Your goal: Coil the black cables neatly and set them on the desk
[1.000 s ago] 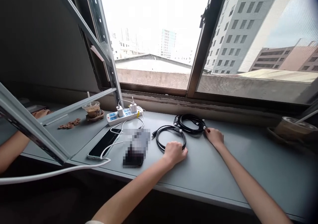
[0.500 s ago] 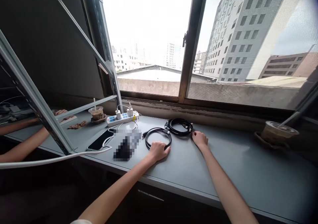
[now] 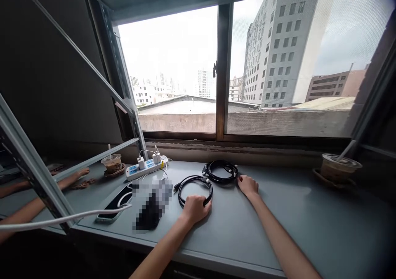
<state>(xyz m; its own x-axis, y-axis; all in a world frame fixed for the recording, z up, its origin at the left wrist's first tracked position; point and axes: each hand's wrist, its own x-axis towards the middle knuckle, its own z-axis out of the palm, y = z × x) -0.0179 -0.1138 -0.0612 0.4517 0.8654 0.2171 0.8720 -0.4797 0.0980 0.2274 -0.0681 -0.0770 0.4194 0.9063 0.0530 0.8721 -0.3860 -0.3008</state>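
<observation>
A loop of black cable with a plug at its left side lies on the grey tabletop. My left hand is closed around the front right part of this loop, resting at the table. Behind it to the right sits a second, thicker coil of black cable with pale connector ends. At that coil's right edge rests my right hand, its fingers curled in and their tips beside or touching the cable. What those fingers hold, if anything, is hidden.
Left of the loops lie a blurred dark item, a phone with a white cable, and a power strip. Lidded cups stand left and right. Another person's hand reaches in beyond the metal frame.
The view has tilted up and shifted slightly right, so everything sits lower in the picture. Both my hands stay at the same cables. The other person's hand has moved over the small brown pieces.
</observation>
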